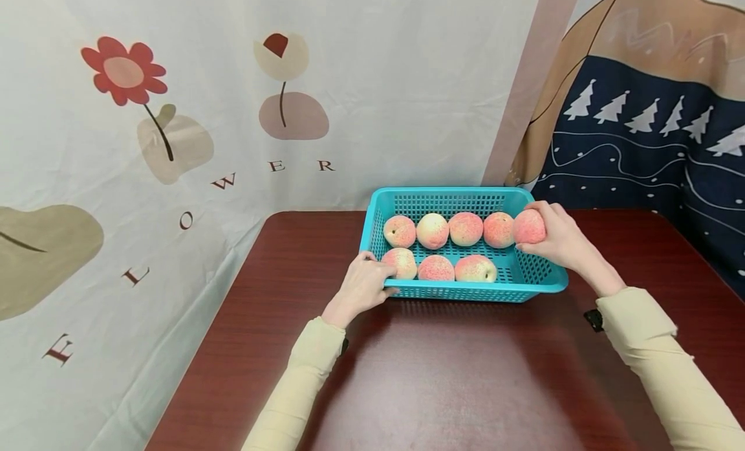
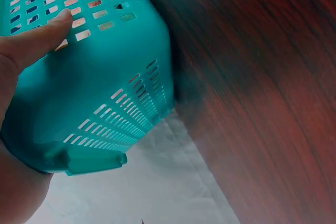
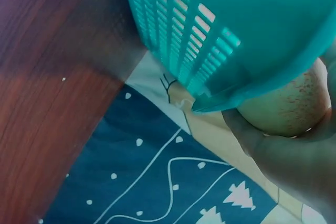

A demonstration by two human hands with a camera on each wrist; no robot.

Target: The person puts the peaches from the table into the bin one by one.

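A turquoise perforated plastic basket point(image 1: 465, 290) sits on the table with peaches in two rows inside it. My left hand point(image 1: 362, 284) grips its front left corner, fingers over the rim and thumb point(image 2: 44, 35) against the outer wall in the left wrist view. At the basket's right end my right hand point(image 1: 555, 237) holds a pinkish-red peach point(image 1: 529, 227) just inside the rim, beside the back row. In the right wrist view this peach point(image 3: 289, 106) shows a yellowish side, partly hidden by the rim and hand. Several peaches form the back row; three peaches point(image 1: 436, 268) lie in front.
The dark reddish wooden table point(image 1: 465, 373) extends in front of the basket and to both sides. Behind it hangs a pale cloth point(image 1: 407, 82) with flower prints, and a navy cloth point(image 1: 628, 153) with white trees is at the right.
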